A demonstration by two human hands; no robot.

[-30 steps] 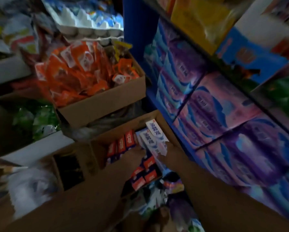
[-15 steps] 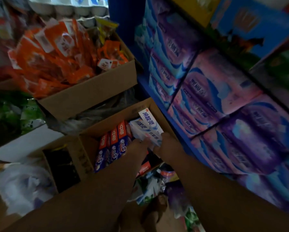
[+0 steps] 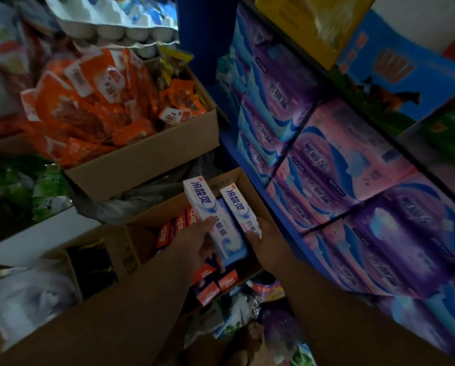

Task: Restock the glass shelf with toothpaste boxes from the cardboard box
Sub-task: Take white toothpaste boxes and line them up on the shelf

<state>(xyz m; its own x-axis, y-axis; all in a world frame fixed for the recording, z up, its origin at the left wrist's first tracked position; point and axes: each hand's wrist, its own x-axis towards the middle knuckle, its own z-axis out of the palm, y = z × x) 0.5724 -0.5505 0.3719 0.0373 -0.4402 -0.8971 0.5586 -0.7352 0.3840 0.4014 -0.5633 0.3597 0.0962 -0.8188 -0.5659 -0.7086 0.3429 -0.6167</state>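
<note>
Above the cardboard box (image 3: pixel 229 180), both hands (image 3: pixel 194 241) (image 3: pixel 267 241) grip white toothpaste boxes (image 3: pixel 213 217) pointing away

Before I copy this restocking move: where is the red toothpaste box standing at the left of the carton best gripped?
Pinch the red toothpaste box by its upper end, coming from above. It stands upright, packed against its neighbours and the cardboard box wall, so only its top is free. The left hand is nearest but already holds white boxes.

White-and-blue toothpaste boxes (image 3: pixel 216 220) — tilted, raised over the open cardboard box (image 3: pixel 237 180) — red-topped boxes (image 3: pixel 179 225) packed upright inside.
</note>
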